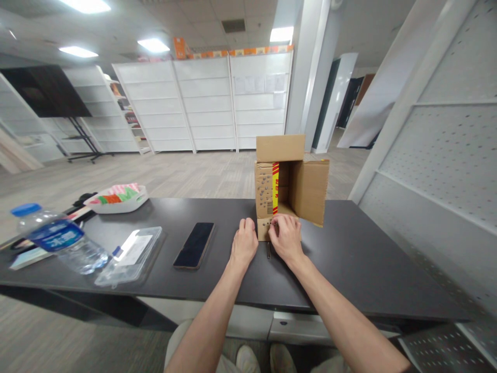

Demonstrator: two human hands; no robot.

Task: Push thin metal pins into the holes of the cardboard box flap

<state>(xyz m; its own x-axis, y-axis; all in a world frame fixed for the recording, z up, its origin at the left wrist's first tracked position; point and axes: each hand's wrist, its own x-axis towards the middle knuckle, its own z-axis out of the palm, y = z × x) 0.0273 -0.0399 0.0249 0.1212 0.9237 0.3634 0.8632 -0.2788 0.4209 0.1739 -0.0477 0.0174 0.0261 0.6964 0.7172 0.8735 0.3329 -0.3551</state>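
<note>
From my end of the feed I see both hands at the cardboard box, which stands near the far edge of the dark desk with its top flap up and its side flap swung out to the right. The right hand is partly closed, fingers bent and drawn together over the box's lower front flap; I cannot tell whether something is pinched between the fingertips. The left hand is curled nearly into a loose fist just beside the box's lower left corner, and I can't see whether it grips anything. A slim metal piece shows just below the flap, between the hands. For writing, I get a yellow-and-red tape strip with red characters too small to read, and a barcode beside it. Further left, the bottle wears a blue label with white characters I can't read surely, and the clear plastic case carries a white paper label, print illegible. The phone lies screen-up and dark.
</note>
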